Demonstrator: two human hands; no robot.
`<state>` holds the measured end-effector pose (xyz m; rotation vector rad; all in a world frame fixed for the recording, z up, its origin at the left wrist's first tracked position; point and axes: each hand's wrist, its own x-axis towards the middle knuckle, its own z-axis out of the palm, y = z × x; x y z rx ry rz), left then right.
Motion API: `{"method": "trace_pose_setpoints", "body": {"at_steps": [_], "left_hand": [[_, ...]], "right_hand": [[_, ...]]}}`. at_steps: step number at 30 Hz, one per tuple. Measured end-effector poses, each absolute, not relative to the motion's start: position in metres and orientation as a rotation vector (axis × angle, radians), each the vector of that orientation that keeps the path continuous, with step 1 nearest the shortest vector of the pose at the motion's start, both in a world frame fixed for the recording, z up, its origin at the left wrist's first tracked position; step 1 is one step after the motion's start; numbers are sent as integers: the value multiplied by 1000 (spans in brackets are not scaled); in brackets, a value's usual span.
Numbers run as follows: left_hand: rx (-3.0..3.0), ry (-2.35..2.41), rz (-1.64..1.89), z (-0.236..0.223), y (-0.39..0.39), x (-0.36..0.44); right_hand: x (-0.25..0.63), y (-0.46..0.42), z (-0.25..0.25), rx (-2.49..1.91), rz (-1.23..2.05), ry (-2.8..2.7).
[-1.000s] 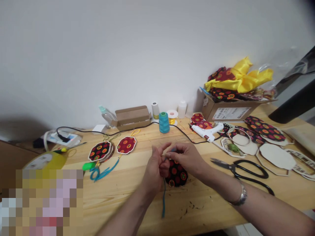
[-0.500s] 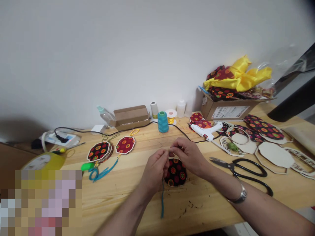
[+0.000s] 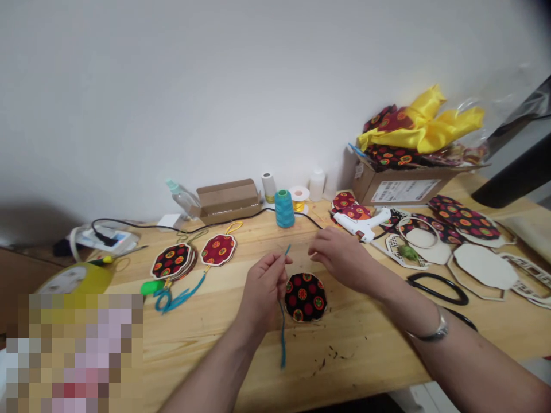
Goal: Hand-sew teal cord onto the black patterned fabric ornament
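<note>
My left hand (image 3: 267, 287) pinches a teal cord (image 3: 283, 338); a short end pokes up above the thumb and a longer piece hangs down toward the table. Right beside it, a scalloped disc covered in black patterned fabric (image 3: 305, 297) with a pale rim lies flat. My right hand (image 3: 340, 255) is lifted a little to the right, apart from the left, its fingers loosely bent with nothing visible in them. Beneath my right forearm are black-handled scissors (image 3: 439, 288), their blades hidden. A teal thread cone (image 3: 284, 210) stands farther back.
A white glue gun (image 3: 361, 223) lies beyond my right hand, its black cable crossing the table. Wooden frames (image 3: 486, 267) and an overfilled cardboard box (image 3: 400, 186) are at the right. Finished-looking fabric pendants (image 3: 218, 250) with teal tassels lie left. Dark scraps dot the front.
My right hand has come away from my left and moved right, over the scissors' blades. The teal cord's short end now shows above my left fingers.
</note>
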<state>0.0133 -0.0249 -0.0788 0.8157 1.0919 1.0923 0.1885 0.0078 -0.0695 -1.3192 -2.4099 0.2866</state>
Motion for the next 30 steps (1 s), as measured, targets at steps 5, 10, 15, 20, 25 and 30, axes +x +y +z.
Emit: {"method": "trace_pose_setpoints", "body": {"at_steps": [5,10,15,20,25,30], "left_hand": [[752,1095,1134,-79,-23,14],[720,1080,1131,-78,-25,15],[710,1070,1138,-77,-25,16],[704,1079,1155,-77,-25,16],[755,1089,1174,-79,-25,14],[837,1131,1163,-82,-25,14]], "right_hand": [[192,11,-77,-1139,194,-2706],[191,14,-80,-1059,171,-2756],[188,14,-87,-1007,162,-2755],[185,14,-92,-1023,315,-2622],[181,13,-82,-1276,848,-2044],[172,5,-73,-1216,1440,-1482]]}}
